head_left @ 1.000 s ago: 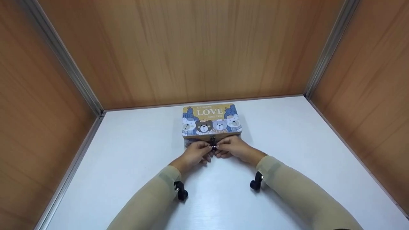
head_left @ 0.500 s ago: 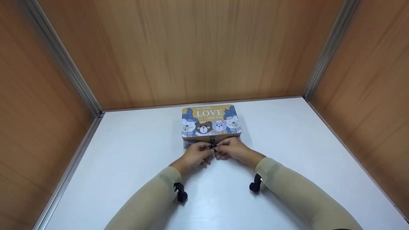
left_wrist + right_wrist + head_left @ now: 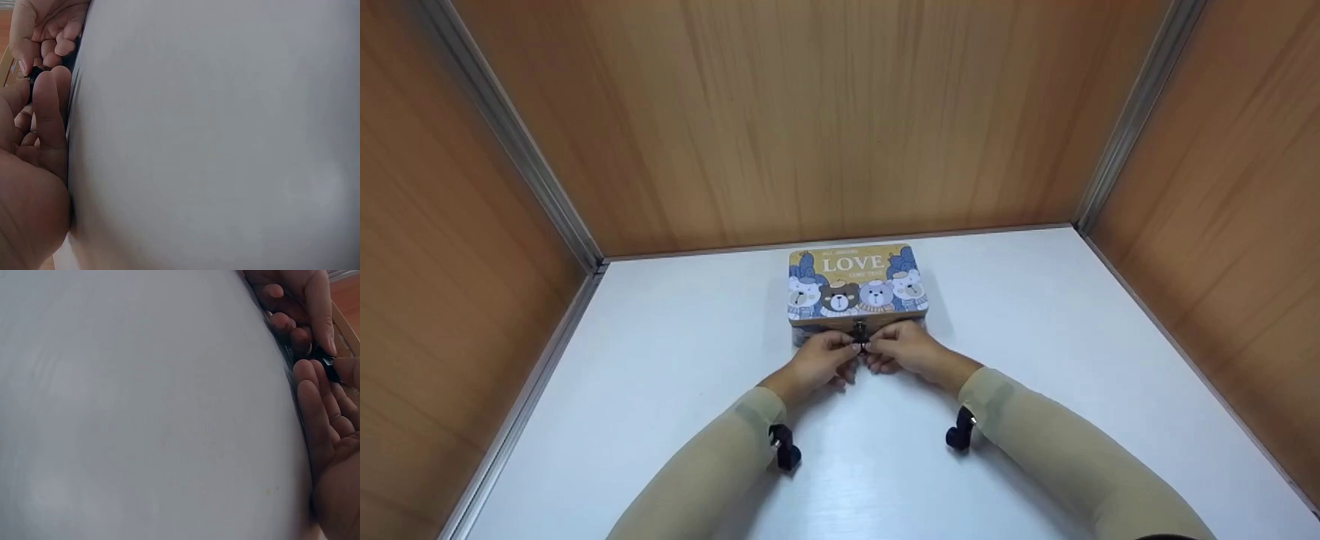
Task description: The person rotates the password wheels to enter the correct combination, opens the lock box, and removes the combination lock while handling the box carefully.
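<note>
At the front of the bear-printed box [image 3: 855, 283] on the white table [image 3: 675, 375], your left hand [image 3: 815, 358] and right hand [image 3: 913, 346] curl inward, pinching a black piece [image 3: 328, 367], perhaps its clasp, largely hidden.

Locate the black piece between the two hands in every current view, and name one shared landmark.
Head: the black piece is below center, between the left hand and the right hand.
Left wrist: black piece at upper left, near the picture's edge.
Right wrist: black piece at upper right, near the picture's edge.
Shared landmark: the white tabletop, in all three views.
</note>
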Tool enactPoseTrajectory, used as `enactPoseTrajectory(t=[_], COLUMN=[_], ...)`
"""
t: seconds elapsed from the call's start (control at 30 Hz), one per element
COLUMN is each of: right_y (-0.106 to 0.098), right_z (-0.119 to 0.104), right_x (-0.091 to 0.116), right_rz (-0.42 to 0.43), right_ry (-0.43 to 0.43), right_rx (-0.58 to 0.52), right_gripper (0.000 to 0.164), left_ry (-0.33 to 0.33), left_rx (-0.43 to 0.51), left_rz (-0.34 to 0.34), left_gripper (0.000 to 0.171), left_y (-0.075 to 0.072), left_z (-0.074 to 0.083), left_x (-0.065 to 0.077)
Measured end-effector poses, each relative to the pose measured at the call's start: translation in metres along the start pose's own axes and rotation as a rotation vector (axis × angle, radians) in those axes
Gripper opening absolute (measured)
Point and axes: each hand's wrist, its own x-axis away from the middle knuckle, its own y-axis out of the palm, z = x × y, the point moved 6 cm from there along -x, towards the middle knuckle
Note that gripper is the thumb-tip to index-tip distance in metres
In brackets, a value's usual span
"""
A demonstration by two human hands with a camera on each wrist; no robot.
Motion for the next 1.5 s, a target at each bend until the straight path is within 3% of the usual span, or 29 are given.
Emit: enactPoseTrajectory(t=[0.43,0.77,1.5], right_y=[0.0010,-0.0050,0.0005], right_z=[-0.0007,0.0016,0.0010], right_x=[0.0010,0.0019,0.0014], right_rz=[-0.011,-0.011,-0.010], right_ry=[0.005,0.002,-0.007], right_rx=[0.045,-0.017,0.011], right_gripper=[0.021,0.024,0.017], left_ry=[0.003,0.012,-0.004], left_rx=[-0.004,-0.031,-0.051], left_rz=[-0.013,-0.021,-0.010], left_gripper=[0.024,0.024,0.023], left_y=[0.0014,0.0009,-0.0005], left_z=[0.0000,-0.0005,-0.0005], left_x=[-0.0009,-0.0033,-0.0001])
